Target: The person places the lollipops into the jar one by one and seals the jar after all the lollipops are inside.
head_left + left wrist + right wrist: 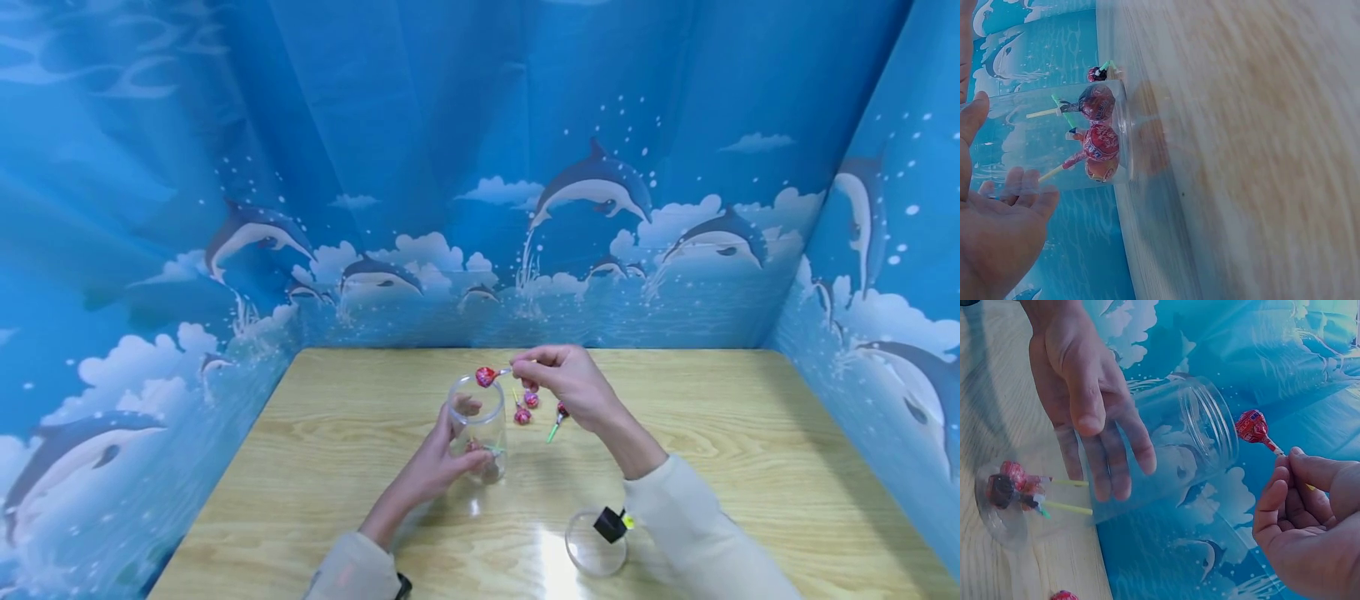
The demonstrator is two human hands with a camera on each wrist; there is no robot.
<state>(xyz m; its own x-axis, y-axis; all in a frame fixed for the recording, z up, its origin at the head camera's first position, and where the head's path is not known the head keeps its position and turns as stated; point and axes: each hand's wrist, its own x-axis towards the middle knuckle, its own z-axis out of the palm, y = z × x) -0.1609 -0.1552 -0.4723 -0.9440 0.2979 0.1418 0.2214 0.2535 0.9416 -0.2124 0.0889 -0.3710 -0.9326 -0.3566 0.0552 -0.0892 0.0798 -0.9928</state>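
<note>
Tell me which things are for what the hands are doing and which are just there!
For the job:
jar, held by the left hand
lollipop, pinched by the right hand
lollipops inside the jar
loose lollipops
clear disc, maybe the jar's lid

Just there:
table
dolphin backdrop

From the lower side of the head view, the left arm [388, 512] and the right arm [637, 446] reach forward and slant inward. The left hand [442, 458] holds with a wide grip, its thumb [1086, 409] set apart from the slightly bent fingers [1138, 440]. The right hand [570, 385] is higher; its thumb [1322, 467] and index finger [1277, 478] pinch together, and the other fingers [1300, 509] are curled.
</note>
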